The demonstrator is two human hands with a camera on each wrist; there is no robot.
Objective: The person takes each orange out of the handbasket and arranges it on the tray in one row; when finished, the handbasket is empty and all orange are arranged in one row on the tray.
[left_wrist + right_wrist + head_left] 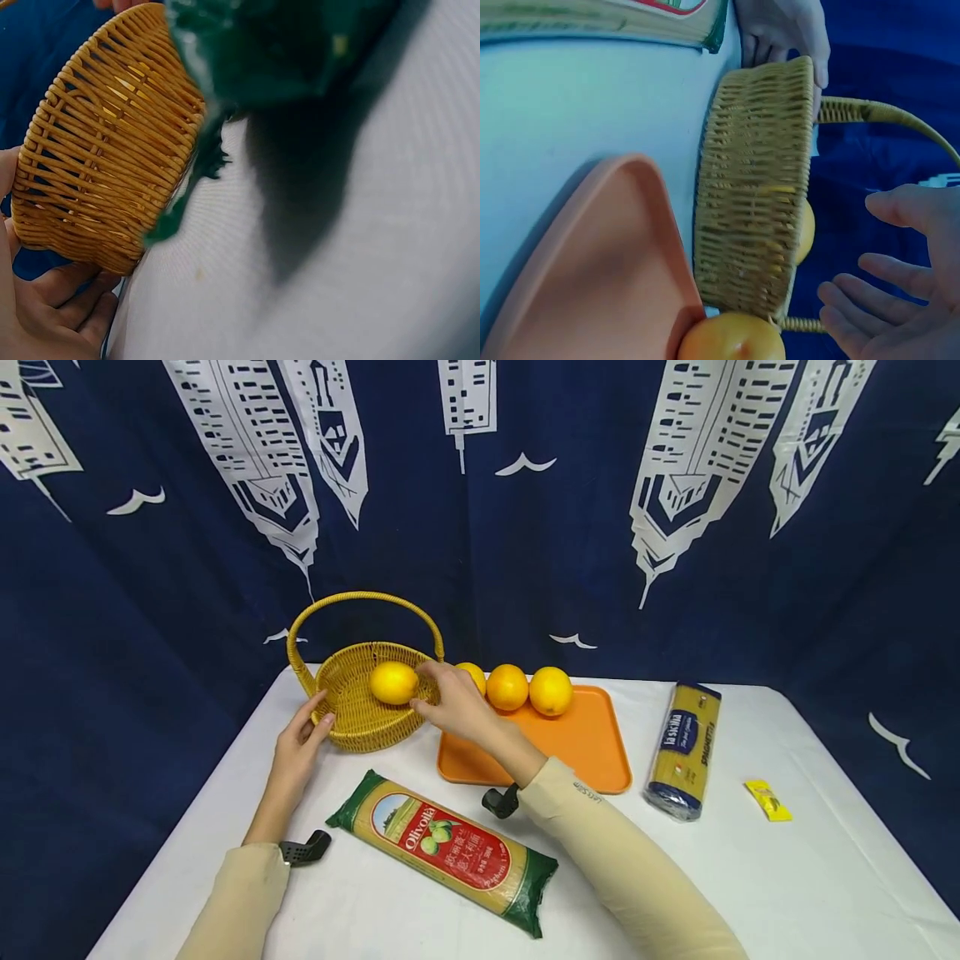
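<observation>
A wicker basket (367,737) with a tall arched handle stands at the back left of the table. Inside it lies a yellow-orange orange (390,683). My left hand (295,758) holds the basket's near left rim between thumb and fingers; the right wrist view shows that hand (787,30) at the basket's end. Over the basket's right side is my right hand (459,700), close beside the orange. Seen from the right wrist, the right hand (904,289) has its fingers spread, with nothing between them and a gap to the orange (805,232).
Several oranges (507,687) sit along the back of an orange tray (588,752). In front lies a green-ended spaghetti pack (450,852), close to the left wrist. A blue-ended spaghetti pack (684,752) and a small yellow packet (768,800) lie to the right.
</observation>
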